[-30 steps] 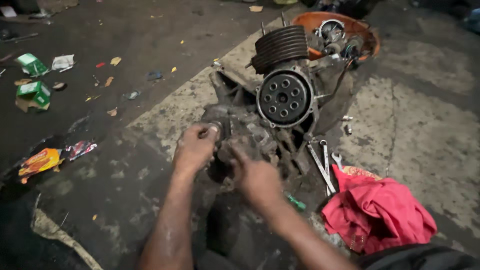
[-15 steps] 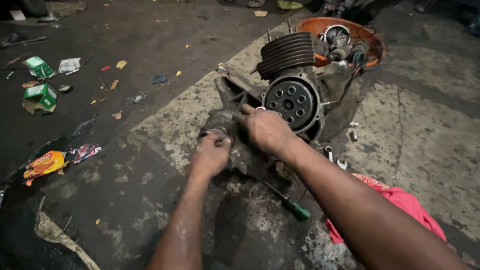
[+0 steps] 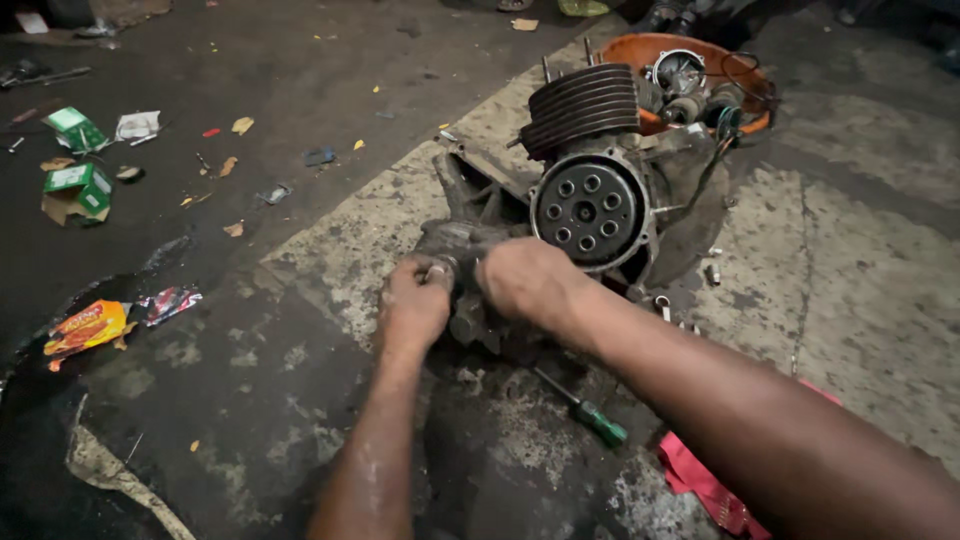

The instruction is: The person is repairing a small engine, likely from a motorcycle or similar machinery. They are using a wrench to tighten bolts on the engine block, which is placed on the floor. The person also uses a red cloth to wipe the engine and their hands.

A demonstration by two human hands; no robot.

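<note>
Right now both hands sit on the greasy engine (image 3: 560, 220) on the floor: left hand (image 3: 415, 305) clenched on a small part, right hand (image 3: 525, 280) cupped over casing. Screwdriver (image 3: 585, 410) just beside; open floor to left.

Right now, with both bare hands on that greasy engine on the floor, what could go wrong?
The left hand and right hand press on the oily engine casing without gloves, so a slip against the cooling fins or the casing's edges might cut skin. The green-handled screwdriver lies just under the right forearm and could be knocked or leaned on. Small loose parts beside the engine may get lost.
</note>
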